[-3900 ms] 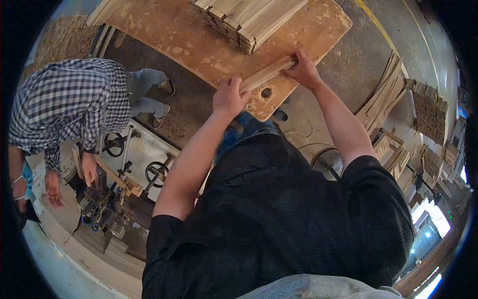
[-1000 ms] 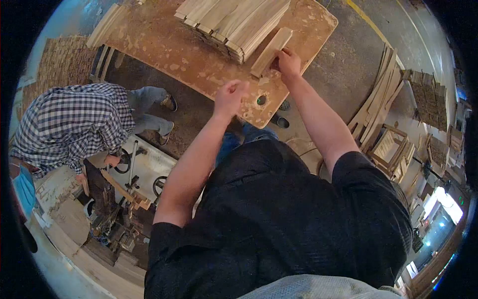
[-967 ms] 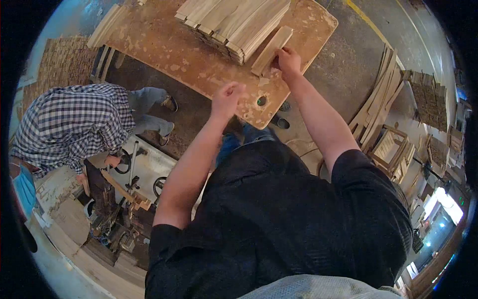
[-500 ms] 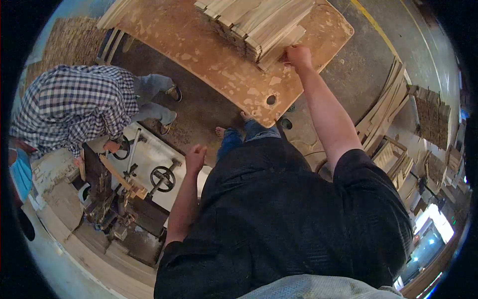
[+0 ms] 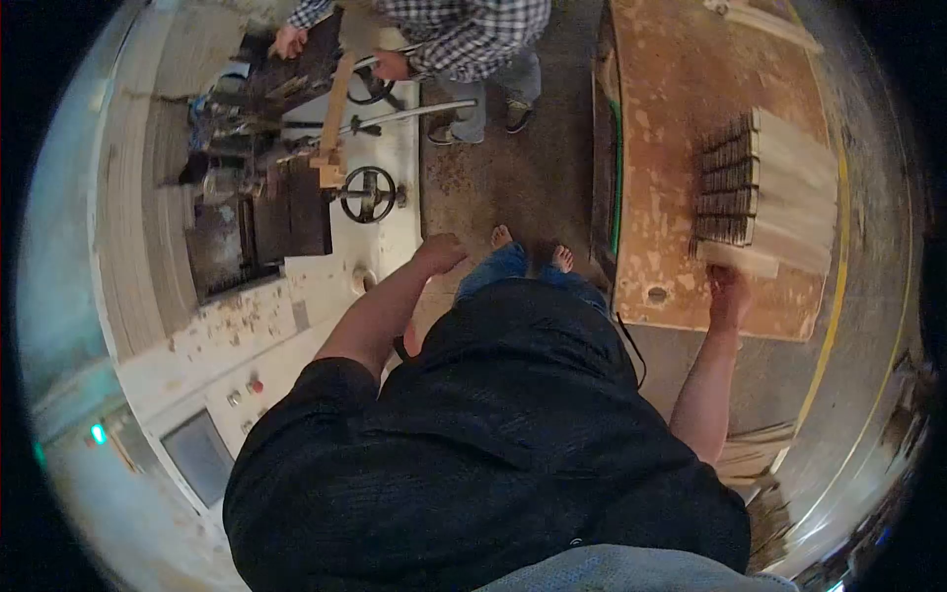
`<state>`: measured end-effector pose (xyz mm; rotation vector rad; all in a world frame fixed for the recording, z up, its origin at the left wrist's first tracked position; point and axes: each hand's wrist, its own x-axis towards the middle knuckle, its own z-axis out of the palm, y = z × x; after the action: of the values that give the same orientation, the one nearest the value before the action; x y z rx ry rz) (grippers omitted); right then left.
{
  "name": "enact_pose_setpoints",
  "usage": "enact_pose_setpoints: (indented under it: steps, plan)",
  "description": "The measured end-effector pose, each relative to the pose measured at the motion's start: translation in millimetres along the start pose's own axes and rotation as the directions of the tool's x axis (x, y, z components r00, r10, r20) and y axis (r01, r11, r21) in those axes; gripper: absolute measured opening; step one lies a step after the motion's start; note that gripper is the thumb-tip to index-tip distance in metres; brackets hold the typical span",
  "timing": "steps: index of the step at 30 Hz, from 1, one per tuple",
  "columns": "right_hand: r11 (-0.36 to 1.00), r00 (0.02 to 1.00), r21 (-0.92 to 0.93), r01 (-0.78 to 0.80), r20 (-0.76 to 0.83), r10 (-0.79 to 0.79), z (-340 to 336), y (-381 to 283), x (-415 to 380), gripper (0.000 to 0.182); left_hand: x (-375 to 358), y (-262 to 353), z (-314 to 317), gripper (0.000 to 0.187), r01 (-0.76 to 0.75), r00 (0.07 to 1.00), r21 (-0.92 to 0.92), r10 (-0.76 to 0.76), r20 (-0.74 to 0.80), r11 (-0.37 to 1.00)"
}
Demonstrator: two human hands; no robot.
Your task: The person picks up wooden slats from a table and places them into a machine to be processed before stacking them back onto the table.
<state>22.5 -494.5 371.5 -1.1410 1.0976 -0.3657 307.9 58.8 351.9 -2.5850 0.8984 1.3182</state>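
Observation:
Layered wooden slats form a stack on the brown worktable to my right. At its near side lies a pale slat, and my right hand is on its edge with bent fingers, partly hidden by the wood. My left hand hangs in the air in front of my body, beside the white machine. Its fingers are curled loosely together and nothing shows in them.
A co-worker in a checked shirt stands at the machine, hands near a wooden strip. Black handwheels stick out from the machine toward the aisle. A control panel screen is at lower left. My bare feet are on the floor.
My view has swung left, so the machine and control panel show more and the table now runs along my right. My right hand stays at the stack's near side.

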Motion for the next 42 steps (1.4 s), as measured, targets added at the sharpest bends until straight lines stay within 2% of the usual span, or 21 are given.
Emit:
enact_pose_setpoints:
  steps: [1, 3, 5, 7, 10, 11, 12, 13, 15, 18, 21, 23, 24, 27, 29, 31, 33, 35, 37, 41, 42]
  plan:
    - [0.999, 0.999, 0.033, -0.027, -0.020, 0.028, -0.3, 4.0, 2.7, 0.019, 3.2, 8.8, 2.6, 0.050, -0.080, 0.997, 0.077, 0.081, -0.012, 0.994]
    - [0.994, 0.999, -0.097, 0.045, 0.008, -0.045, -15.2, 16.9, 12.9, 0.019, 4.5, 28.9, 10.1, 0.051, 0.031, 0.984, -0.290, -0.080, -0.159, 0.957]
    - [0.967, 0.993, -0.226, 0.119, 0.039, -0.113, -12.3, 7.4, 6.7, 0.019, 2.7, 47.0, 9.6, 0.051, 0.003, 0.985, -0.378, -0.067, -0.156, 0.926]
    - [0.935, 0.979, 0.348, -0.067, -0.160, 0.129, 6.4, -12.8, -18.9, 0.019, -5.7, 53.1, -3.9, 0.051, -0.029, 0.986, -0.456, -0.049, -0.157, 0.890]
    - [0.994, 0.891, -0.062, 0.085, -0.441, -0.104, -22.7, 35.4, 1.8, 0.020, -15.2, 49.9, -28.7, 0.046, -0.078, 0.972, -0.534, -0.055, -0.228, 0.842]
    - [0.993, 0.894, -0.068, 0.099, -0.432, -0.118, -17.4, 30.8, -8.6, 0.020, -12.7, 39.0, -37.7, 0.042, -0.085, 0.922, -0.621, -0.174, -0.345, 0.779]
    - [0.836, 0.852, -0.459, 0.299, -0.267, -0.451, -1.8, 29.3, -28.2, 0.021, -9.3, 26.7, -50.0, 0.038, -0.112, 0.846, -0.697, -0.300, -0.441, 0.708]
    - [0.496, 0.738, -0.734, 0.464, 0.011, -0.675, 15.1, 29.7, -44.0, 0.021, -8.8, 14.9, -68.8, 0.035, -0.101, 0.721, -0.662, -0.404, -0.564, 0.743]
    - [0.476, 0.773, -0.674, 0.565, 0.230, -0.592, 39.5, 26.9, -64.6, 0.021, -32.5, -2.4, -119.8, 0.033, -0.107, 0.512, -0.640, -0.509, -0.692, 0.761]
    - [0.641, 0.826, -0.526, 0.559, 0.280, -0.489, 93.1, 17.6, -91.9, 0.019, -23.8, -69.6, -158.1, 0.035, -0.087, 0.205, -0.481, -0.457, -0.865, 0.872]
    - [0.382, 0.610, -0.495, 0.781, 0.472, -0.636, 139.2, 10.7, -95.1, 0.017, -6.2, -123.7, -189.9, 0.036, 0.160, 0.014, -0.393, -0.401, -0.916, 0.905]
    - [0.404, 0.565, -0.394, 0.825, 0.574, -0.593, 177.1, -17.4, -110.7, 0.018, -17.0, -138.9, -216.3, 0.039, 0.244, 0.303, -0.434, -0.493, -0.816, 0.867]
    - [0.617, 0.700, -0.368, 0.696, 0.539, -0.468, 191.0, -21.0, -115.9, 0.018, -21.3, -142.1, -231.4, 0.039, 0.380, 0.480, -0.387, -0.536, -0.695, 0.841]
    - [0.448, 0.624, -0.435, 0.781, 0.560, -0.545, 225.8, -36.8, -116.0, 0.017, -8.2, -160.4, -221.5, 0.037, 0.344, 0.422, -0.548, -0.646, -0.636, 0.763]
    - [0.405, 0.600, -0.445, 0.798, 0.526, -0.603, 238.7, -34.3, -113.0, 0.016, 18.2, -189.4, -207.1, 0.033, 0.335, 0.410, -0.434, -0.544, -0.732, 0.836]
    - [0.345, 0.536, -0.414, 0.842, 0.574, -0.619, 256.9, -40.5, -122.4, 0.015, -13.3, -171.9, -226.8, 0.032, 0.231, 0.498, -0.583, -0.609, -0.617, 0.779]
    - [0.350, 0.552, -0.429, 0.833, 0.597, -0.582, 270.0, -37.9, -133.2, 0.017, 7.1, -197.6, -212.8, 0.031, 0.173, 0.369, -0.521, -0.545, -0.753, 0.836]
    - [0.364, 0.582, -0.455, 0.813, 0.611, -0.536, 286.1, -31.3, -144.6, 0.020, -36.6, -169.3, -218.7, 0.030, -0.059, 0.366, -0.713, -0.649, -0.667, 0.699]
    - [0.599, 0.751, -0.497, 0.628, 0.590, -0.298, 306.2, -23.1, -158.3, 0.019, -56.4, -161.4, -200.1, 0.026, -0.317, 0.438, -0.698, -0.554, -0.708, 0.642]
    - [0.673, 0.738, -0.416, 0.611, 0.607, -0.295, 353.0, -6.3, -158.6, 0.032, -76.9, -142.5, -133.5, 0.033, -0.672, 0.561, -0.641, -0.309, -0.768, 0.372]
    - [0.859, 0.770, -0.244, 0.451, 0.593, -0.236, 372.8, -14.6, -160.9, 0.039, -85.1, -138.6, -127.2, 0.033, -0.674, 0.563, -0.644, -0.312, -0.765, 0.362]
